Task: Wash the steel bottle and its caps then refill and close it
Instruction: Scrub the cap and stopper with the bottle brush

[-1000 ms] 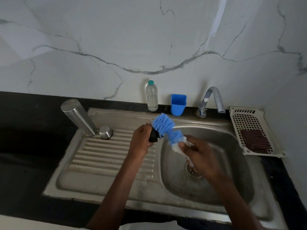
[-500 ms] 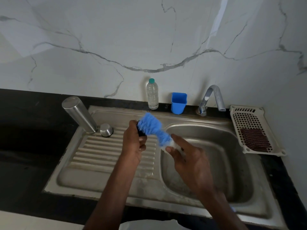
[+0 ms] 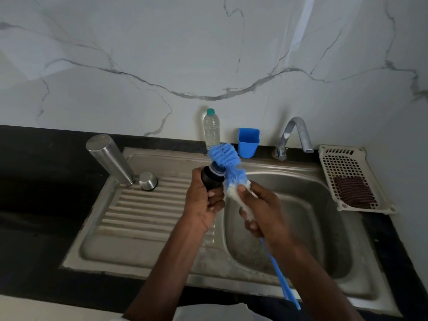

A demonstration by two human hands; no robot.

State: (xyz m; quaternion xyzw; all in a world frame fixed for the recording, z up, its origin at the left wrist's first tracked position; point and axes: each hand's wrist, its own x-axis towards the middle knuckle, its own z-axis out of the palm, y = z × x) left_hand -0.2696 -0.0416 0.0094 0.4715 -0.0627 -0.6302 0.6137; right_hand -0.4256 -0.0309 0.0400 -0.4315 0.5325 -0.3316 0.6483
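Observation:
The steel bottle (image 3: 108, 158) stands upside down at the back left of the drainboard, with a small steel cap (image 3: 148, 180) beside its mouth. My left hand (image 3: 203, 202) grips a black inner cap (image 3: 212, 179) over the drainboard's right edge. My right hand (image 3: 261, 212) holds a bottle brush by its white foam part; the blue bristle head (image 3: 225, 158) presses against the top of the black cap. The brush's blue handle (image 3: 281, 279) sticks out below my right wrist.
The sink basin (image 3: 324, 228) lies under my right hand, the ribbed drainboard (image 3: 143, 209) to its left. Behind stand a clear plastic bottle (image 3: 211, 130), a blue cup (image 3: 248, 142) and the tap (image 3: 296, 135). A white basket (image 3: 342, 165) with a maroon scrubber (image 3: 353, 192) sits at right.
The brush head swept left and back across the black cap. Both hands shifted slightly left and then back toward the middle; the cap now shows clearly in my left hand.

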